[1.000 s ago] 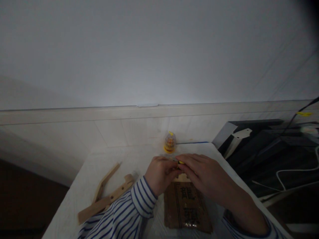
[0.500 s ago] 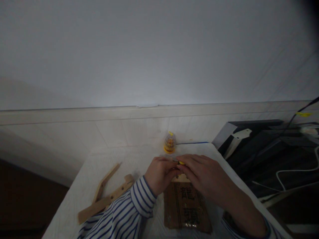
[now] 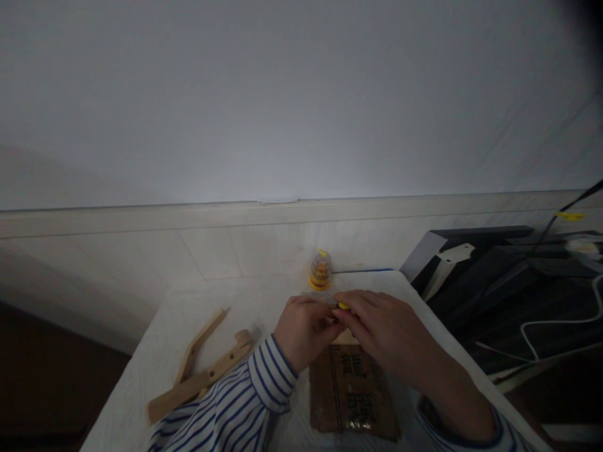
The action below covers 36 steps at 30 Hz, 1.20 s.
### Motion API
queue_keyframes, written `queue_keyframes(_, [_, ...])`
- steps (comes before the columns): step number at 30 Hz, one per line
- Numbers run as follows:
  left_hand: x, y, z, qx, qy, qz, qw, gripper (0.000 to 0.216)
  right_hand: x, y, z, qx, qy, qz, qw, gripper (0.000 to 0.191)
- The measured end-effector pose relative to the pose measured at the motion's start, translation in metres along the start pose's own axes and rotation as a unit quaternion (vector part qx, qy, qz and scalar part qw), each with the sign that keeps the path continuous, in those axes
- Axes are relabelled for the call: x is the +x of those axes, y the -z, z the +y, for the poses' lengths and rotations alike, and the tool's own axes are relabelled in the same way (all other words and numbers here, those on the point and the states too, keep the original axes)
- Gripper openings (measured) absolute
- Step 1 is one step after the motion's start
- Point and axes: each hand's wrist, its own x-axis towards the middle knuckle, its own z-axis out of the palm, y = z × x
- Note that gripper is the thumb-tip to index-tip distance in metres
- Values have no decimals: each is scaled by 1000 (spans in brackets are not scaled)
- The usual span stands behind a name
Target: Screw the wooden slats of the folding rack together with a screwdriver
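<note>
Mid-job, by the look of it: the small yellow piece (image 3: 343,306) is between the fingers, not set down; what's left, I can't tell. Right hand (image 3: 384,329) nearly closed, pinching it; left hand (image 3: 306,329) curled in close, its hold hidden. It's over the desk (image 3: 141,370), towards the back edge, beyond the brown packet (image 3: 351,389). Its long axis seems to run along that edge; which end leads, fingers hide.

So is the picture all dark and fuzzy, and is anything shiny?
Head view: dim overall, with dark shading in the top-right corner; head view: white glare near the lower edge of the brown, flat packet with black characters; head view: soft detail, so the small yellow piece by the bare right hand is unclear.
</note>
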Motion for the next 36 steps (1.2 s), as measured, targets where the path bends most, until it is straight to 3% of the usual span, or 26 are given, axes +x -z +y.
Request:
queue_keyframes(4, [-1, -3, 2, 35, 13, 33, 999, 17, 1, 0, 0, 12, -9, -11, 1000, 22])
queue_keyframes(13, [-2, -4, -2, 33, -7, 40, 999, 13, -1, 3, 0, 53, -7, -16, 998, 32])
queue_keyframes(21, [-3, -1, 1, 38, 7, 15, 999, 13, 1, 3, -2, 43, 11, -15, 999, 27])
queue_keyframes(36, [-1, 0, -5, 3, -31, -10, 999, 12, 0, 2, -2, 15, 6, -17, 1000, 22])
